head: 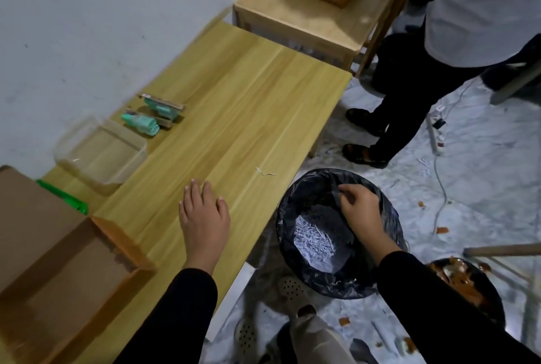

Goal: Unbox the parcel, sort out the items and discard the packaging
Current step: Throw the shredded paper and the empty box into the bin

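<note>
An open brown cardboard box [58, 264] stands at the left end of the wooden table [248, 106], and its inside looks bare. My left hand [203, 219] lies flat on the tabletop, fingers apart, holding nothing. My right hand [358, 211] hovers over a bin lined with a black bag [295, 205] beside the table, fingertips pinched at the liner's rim. White shredded paper [314, 239] lies inside the bin. Two teal packaged items [152, 116] rest near the wall, next to a clear plastic container [99, 153].
A green object [63, 197] peeks out behind the box. A paper scrap [265, 172] lies on the table. Another person [439, 50] stands at a second table [316, 18] with a small box. Cables, a power strip [437, 141] and litter cover the floor.
</note>
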{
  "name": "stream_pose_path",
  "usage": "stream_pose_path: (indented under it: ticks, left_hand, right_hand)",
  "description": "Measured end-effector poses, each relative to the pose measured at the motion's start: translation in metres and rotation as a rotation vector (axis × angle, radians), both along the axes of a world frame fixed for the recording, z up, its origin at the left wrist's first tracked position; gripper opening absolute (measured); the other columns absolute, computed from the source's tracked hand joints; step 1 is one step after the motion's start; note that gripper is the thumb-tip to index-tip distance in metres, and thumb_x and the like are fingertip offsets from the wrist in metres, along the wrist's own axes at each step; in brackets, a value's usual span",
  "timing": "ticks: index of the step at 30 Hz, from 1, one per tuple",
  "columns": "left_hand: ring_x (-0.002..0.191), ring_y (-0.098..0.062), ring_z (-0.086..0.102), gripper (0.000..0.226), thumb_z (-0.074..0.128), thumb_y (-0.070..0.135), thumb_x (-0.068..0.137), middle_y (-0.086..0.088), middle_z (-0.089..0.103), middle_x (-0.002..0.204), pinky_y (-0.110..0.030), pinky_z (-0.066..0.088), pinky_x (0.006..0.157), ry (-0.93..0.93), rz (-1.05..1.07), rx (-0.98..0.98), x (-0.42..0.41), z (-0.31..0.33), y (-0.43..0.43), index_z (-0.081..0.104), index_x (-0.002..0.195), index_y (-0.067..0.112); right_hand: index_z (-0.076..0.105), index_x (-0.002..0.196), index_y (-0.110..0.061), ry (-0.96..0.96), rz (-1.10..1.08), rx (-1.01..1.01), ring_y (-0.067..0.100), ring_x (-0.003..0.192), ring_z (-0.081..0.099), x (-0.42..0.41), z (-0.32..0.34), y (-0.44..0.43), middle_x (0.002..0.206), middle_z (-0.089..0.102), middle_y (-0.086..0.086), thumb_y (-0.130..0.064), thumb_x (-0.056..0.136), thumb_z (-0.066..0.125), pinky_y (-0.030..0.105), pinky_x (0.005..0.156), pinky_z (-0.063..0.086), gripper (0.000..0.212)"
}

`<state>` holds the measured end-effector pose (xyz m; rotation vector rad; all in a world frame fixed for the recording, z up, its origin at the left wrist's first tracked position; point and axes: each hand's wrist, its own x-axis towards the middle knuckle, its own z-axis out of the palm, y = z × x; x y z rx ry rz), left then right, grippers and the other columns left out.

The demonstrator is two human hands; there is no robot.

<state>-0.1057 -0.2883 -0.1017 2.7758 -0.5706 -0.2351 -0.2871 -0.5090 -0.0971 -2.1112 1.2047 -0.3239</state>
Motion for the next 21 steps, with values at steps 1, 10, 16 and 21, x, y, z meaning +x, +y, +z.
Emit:
stream_pose_path:
  ticks: [1,10,16,21]
  left_hand:
    - [0.144,-0.026,0.014,0.050,0.035,0.032,0.097,-0.012,0.022,0.155,-0.044,0.015,0.117,0.004,-0.010,0.008,0.001,0.002,0.001,0.031,0.142,0.011]
    - [0.146,-0.020,0.007,0.054,0.028,0.039,0.098,-0.006,0.012,0.158,-0.039,0.007,0.118,0.003,-0.044,0.002,-0.007,-0.001,0.021,0.022,0.146,0.017]
    - [0.146,-0.018,0.003,0.054,0.025,0.041,0.098,-0.003,0.008,0.158,-0.037,0.004,0.118,0.012,-0.037,0.003,-0.007,-0.004,0.022,0.018,0.147,0.020]
    - [0.146,-0.017,0.005,0.053,0.027,0.040,0.098,-0.003,0.009,0.158,-0.037,0.006,0.118,0.006,-0.021,-0.006,-0.009,-0.005,0.020,0.020,0.147,0.020]
  right_hand:
    - [0.066,0.105,-0.002,-0.046,0.046,-0.032,0.026,0.096,0.062,0.011,0.007,0.003,0.105,0.065,0.016,-0.006,0.087,0.058,0.032,0.090,0.050,0.020]
    - [0.066,0.101,-0.003,-0.101,0.432,-0.015,0.011,0.082,0.051,0.121,0.020,0.044,0.098,0.058,0.009,-0.013,0.083,0.063,0.013,0.075,0.039,0.020]
    - [0.067,0.091,-0.005,-0.084,0.372,-0.023,0.014,0.079,0.049,0.133,0.010,0.050,0.091,0.054,0.008,-0.016,0.083,0.066,0.021,0.074,0.040,0.014]
    - [0.067,0.089,0.000,-0.111,0.399,-0.042,0.023,0.081,0.055,0.131,0.005,0.055,0.092,0.059,0.014,-0.010,0.087,0.061,0.024,0.072,0.040,0.011]
